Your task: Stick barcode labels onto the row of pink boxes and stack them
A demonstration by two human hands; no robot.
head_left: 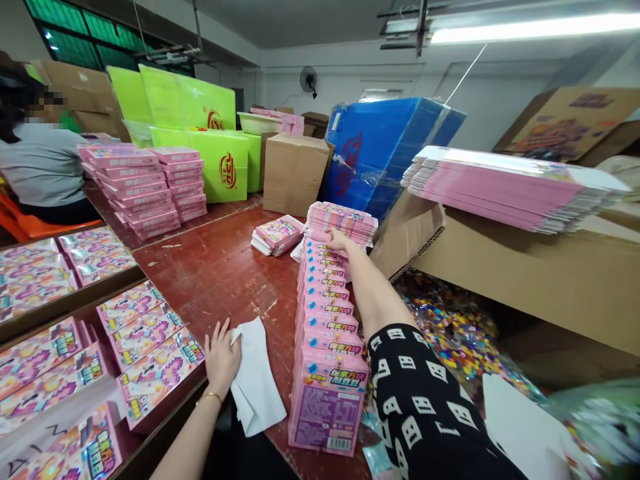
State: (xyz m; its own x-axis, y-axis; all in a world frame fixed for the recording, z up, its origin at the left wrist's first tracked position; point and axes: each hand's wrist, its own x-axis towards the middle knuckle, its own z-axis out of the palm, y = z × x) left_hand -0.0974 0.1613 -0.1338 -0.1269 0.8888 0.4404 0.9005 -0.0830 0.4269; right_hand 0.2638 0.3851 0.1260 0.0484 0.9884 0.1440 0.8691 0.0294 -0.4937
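My left hand [221, 355] lies at the near table edge with its fingers spread. Its thumb side touches a corner of a folded white sheet [257, 377], which drapes toward my lap. My right hand [339, 241] is stretched forward to the far end of a long row of pink boxes [327, 400], its visible fingers apart. There it touches or hovers just over a stack of flat pink cartons [357, 223]; contact is hard to make out. The row stands upright, box against box, toward me.
Open cartons with pink boxes [155, 373] stand at left. Stacked pink boxes [133, 193] lie farther back, near a seated person [43, 160]. Blue [390, 147] and green bins [220, 163] are behind. At right, flat cartons [500, 193] rest above bagged colourful pieces [450, 327].
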